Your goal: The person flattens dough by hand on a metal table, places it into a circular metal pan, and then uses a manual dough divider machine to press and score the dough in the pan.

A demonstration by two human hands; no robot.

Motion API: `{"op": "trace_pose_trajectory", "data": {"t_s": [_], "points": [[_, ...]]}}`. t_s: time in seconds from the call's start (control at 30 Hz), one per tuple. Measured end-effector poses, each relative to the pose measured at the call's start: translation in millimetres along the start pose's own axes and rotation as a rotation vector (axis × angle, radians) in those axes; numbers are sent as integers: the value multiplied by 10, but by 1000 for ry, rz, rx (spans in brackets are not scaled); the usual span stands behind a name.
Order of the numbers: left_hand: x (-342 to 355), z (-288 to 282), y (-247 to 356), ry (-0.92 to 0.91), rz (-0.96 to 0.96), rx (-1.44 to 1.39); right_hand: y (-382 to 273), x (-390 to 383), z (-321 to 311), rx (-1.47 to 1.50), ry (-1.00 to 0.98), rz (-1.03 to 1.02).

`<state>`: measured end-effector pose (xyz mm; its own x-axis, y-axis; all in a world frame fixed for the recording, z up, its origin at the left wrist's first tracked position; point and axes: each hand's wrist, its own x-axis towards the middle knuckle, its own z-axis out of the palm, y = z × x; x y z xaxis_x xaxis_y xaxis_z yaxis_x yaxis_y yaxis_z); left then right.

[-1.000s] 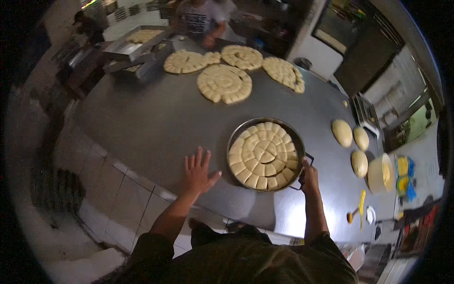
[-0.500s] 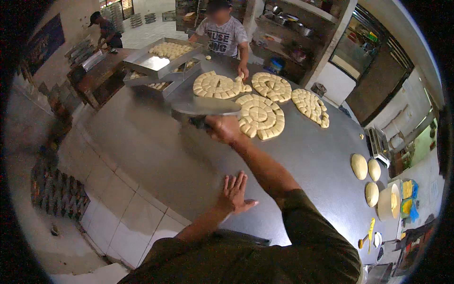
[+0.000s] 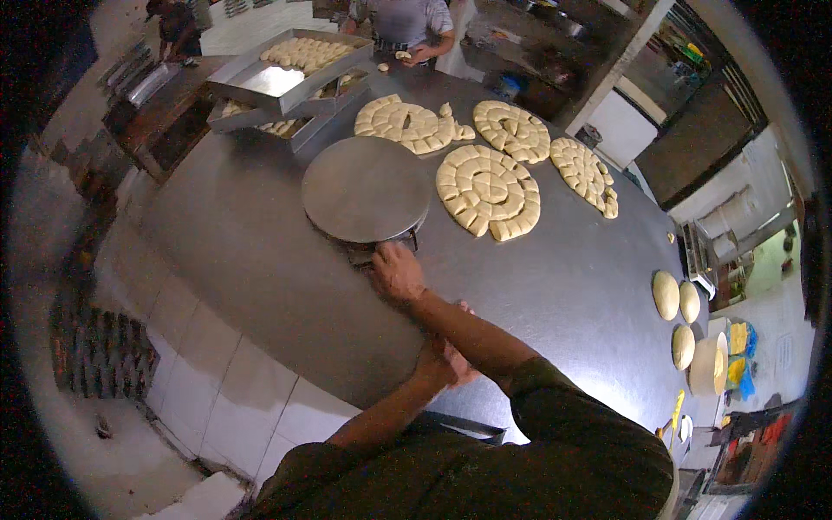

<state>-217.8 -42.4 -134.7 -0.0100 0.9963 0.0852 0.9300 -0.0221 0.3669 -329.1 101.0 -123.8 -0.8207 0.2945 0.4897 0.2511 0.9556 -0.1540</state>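
Note:
My right hand (image 3: pixel 399 273) is closed at the near edge of a round, flat metal plate (image 3: pixel 366 189) with a dark bracket or handle beneath its rim. The plate is tilted, its broad grey face showing; whether it touches the table cannot be told. My left hand (image 3: pixel 449 362) is by the table's near edge, partly hidden under my right forearm. Its fingertips show beyond that forearm, stretched out, and I see nothing in it. Just right of the plate lies a spiral of cut dough pieces (image 3: pixel 488 192). Farther back is another dough spiral (image 3: pixel 403 126).
Two more cut dough rounds (image 3: pixel 511 130) (image 3: pixel 582 176) lie at the far right. Stacked metal trays (image 3: pixel 282 82) of dough pieces stand at the far left. A co-worker (image 3: pixel 412 26) handles a small dough piece across the table. Smooth dough lumps (image 3: pixel 666 295) sit near a scale (image 3: pixel 696 260).
The round plate has tipped from nearly edge-on to showing its face, and my right hand has come nearer. My left hand has moved under my right forearm. The co-worker's hand has drawn back from the dough.

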Motion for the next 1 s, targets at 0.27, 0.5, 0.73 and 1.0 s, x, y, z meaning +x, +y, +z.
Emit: {"op": "trace_pose_trajectory", "data": {"t_s": [0.27, 0.5, 0.73, 1.0], "points": [[29, -569, -41, -337, -84, -18, -198, 674, -677, 78, -240, 177], [-21, -454, 8, 100, -44, 10, 812, 1370, -1301, 200, 362, 633], [-23, -593, 22, 85, -21, 21, 1096, 1555, -1702, 376, 620, 771], [50, -467, 32, -69, -38, -80, 525, -83, -2740, 903, 952, 956]]}}
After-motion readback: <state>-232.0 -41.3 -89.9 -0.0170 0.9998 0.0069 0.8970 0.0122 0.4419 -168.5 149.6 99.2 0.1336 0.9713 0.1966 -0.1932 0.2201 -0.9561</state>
